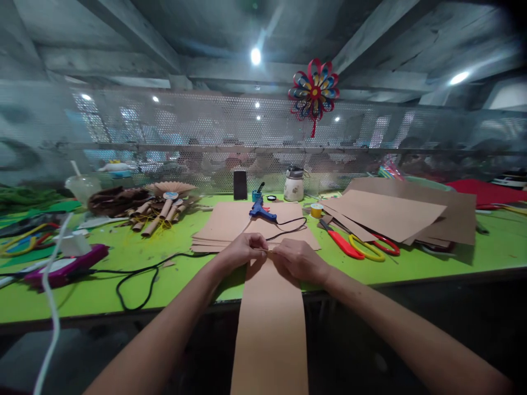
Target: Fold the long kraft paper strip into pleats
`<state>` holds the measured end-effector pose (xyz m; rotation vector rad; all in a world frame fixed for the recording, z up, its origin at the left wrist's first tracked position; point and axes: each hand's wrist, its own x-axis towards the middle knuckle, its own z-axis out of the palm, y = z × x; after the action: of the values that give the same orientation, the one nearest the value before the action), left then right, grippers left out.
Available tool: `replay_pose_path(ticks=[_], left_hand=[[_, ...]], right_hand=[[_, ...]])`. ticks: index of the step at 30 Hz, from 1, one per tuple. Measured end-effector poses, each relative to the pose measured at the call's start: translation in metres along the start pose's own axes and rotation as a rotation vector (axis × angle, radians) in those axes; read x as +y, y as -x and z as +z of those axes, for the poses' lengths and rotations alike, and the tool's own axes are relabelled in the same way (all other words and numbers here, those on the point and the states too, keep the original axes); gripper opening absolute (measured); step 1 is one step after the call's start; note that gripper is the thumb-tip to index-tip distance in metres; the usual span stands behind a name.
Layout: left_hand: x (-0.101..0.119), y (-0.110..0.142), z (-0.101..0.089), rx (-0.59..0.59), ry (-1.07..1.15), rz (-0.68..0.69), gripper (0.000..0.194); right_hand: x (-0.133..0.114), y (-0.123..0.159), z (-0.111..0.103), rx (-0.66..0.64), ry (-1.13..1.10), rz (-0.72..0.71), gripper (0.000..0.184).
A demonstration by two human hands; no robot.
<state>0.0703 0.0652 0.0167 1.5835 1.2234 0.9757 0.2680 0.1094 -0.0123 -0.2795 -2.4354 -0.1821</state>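
A long brown paper strip (274, 323) hangs over the table's front edge towards me. At its far end both hands meet, fingers pinched on the paper's edge. My left hand (242, 249) is closed on the left part of that edge, and my right hand (302, 259) grips it just to the right. The edge looks folded or rolled narrowly between the fingertips, though they partly hide it. Just beyond the hands lies a stack of brown paper sheets (218, 225). On that stack rests a blue glue gun (260, 210) with a black cord.
Red-handled scissors and yellow-handled scissors (368, 249) lie right of the stack, beside large brown sheets (391, 211). Rolled paper tubes (154, 222) and a purple power strip (68, 267) are at left. A phone (240, 185) and a bottle (293, 185) stand behind.
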Motion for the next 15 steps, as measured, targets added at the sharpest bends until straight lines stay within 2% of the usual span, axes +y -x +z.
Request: replay_pose_path(ticks=[3,6,8,11,15], left_hand=[[0.006,0.0065,-0.0031,-0.09,0.008,0.029,0.017],[0.0087,0.0113,-0.0067,-0.105,-0.009,0.076,0.024],[0.0077,0.0105,-0.0083,-0.105,-0.031,0.054,0.023],[0.005,0.0057,-0.0092,-0.156,-0.109,-0.023,0.037],[0.0063,0.0038,-0.0095,-0.198,-0.159,-0.042,0.041]], right_hand=[[-0.0029,-0.0013,-0.0035,0.002,0.049,-0.056,0.017],[-0.0027,-0.001,-0.0046,0.004,0.089,-0.105,0.018],[-0.0011,0.0003,-0.0036,0.0,0.123,-0.122,0.019],[0.001,0.0018,-0.0022,-0.013,0.163,-0.139,0.019],[0.0001,0.0008,-0.0041,-0.005,0.189,-0.149,0.018]])
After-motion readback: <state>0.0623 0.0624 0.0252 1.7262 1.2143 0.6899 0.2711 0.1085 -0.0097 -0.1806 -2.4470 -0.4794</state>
